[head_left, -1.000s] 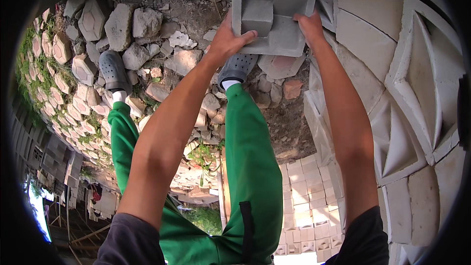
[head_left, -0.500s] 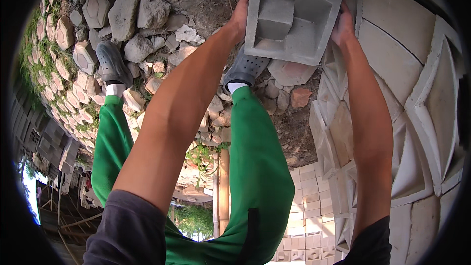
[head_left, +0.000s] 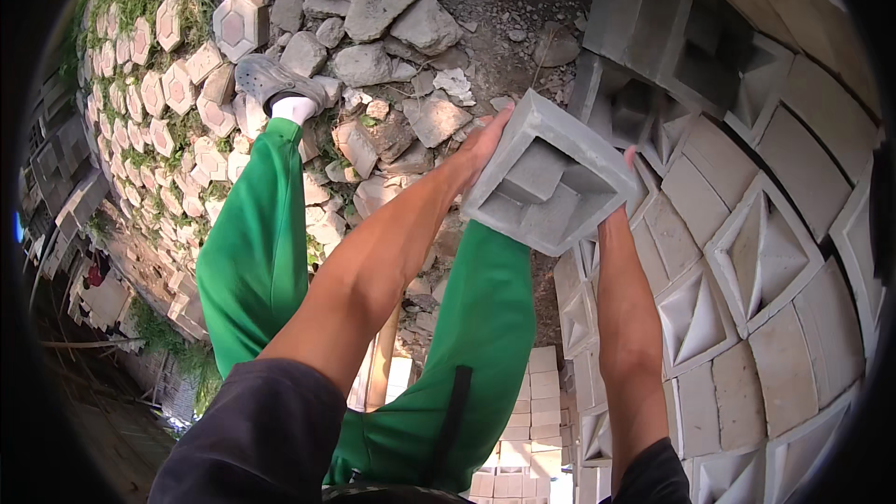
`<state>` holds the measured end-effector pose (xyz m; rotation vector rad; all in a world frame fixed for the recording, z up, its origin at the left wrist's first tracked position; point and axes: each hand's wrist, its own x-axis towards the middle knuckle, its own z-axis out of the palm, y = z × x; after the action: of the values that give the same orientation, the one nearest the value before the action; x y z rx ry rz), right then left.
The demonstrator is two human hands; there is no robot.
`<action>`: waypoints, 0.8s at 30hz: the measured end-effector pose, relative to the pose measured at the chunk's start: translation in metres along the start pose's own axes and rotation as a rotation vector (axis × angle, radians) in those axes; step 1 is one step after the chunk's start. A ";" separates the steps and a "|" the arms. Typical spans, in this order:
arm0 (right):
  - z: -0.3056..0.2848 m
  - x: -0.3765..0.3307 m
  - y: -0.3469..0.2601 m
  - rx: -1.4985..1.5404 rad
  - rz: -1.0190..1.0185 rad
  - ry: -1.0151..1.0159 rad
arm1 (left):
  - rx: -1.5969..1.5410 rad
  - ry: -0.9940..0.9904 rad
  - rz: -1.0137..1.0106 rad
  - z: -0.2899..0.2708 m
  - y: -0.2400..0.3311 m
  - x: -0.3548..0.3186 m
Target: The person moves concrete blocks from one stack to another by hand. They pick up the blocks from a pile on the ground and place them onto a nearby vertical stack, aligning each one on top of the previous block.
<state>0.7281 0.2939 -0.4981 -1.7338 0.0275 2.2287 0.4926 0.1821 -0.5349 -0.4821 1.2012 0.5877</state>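
Item: one square grey concrete block with a recessed, stepped hollow face (head_left: 551,182), held off the ground and tilted, its hollow side turned up toward the camera. Nothing is seen inside the hollow.

Hands: two. The left hand (head_left: 481,145) is pressed flat against the block's left edge, fingers stretched along the rim. The right hand (head_left: 627,168) is mostly hidden behind the block's right lower edge; only fingertips are seen at the rim, so the exact grip cannot be told, though the block is clamped between both hands.

Position: the block is carried above the right knee, just left of a stack of similar grey hollow concrete blocks (head_left: 672,47), apart from it.

Surroundings: many pale cast blocks with pyramid-shaped relief faces (head_left: 756,261), laid in rows at the right, too many for a sure count. Loose broken grey stones and rubble (head_left: 392,9) are spread on the ground. Hexagonal paving stones (head_left: 168,65) with grass between them are seen at left. Two legs in green trousers (head_left: 252,252); one grey shoe (head_left: 271,79) is visible.
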 end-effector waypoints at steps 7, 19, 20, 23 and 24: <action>0.142 -0.077 0.129 -0.048 0.211 0.001 | 0.362 0.300 0.045 -0.137 0.039 -0.217; 0.594 -0.196 0.158 -0.480 0.353 -0.474 | -0.045 0.552 0.369 -0.354 0.138 -0.530; 0.641 -0.216 0.167 -0.565 0.374 -0.451 | -0.183 0.456 0.401 -0.370 0.139 -0.552; 0.771 -0.250 0.184 -0.810 0.388 -0.451 | -0.637 0.206 0.498 -0.401 0.169 -0.622; 0.813 -0.272 0.206 -0.901 0.417 -0.438 | -0.844 0.171 0.624 -0.410 0.159 -0.613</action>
<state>-0.0329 0.2024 -0.0618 -1.6282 -0.9192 3.1960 -0.0558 -0.0583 -0.0761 -0.8790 1.2277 1.6442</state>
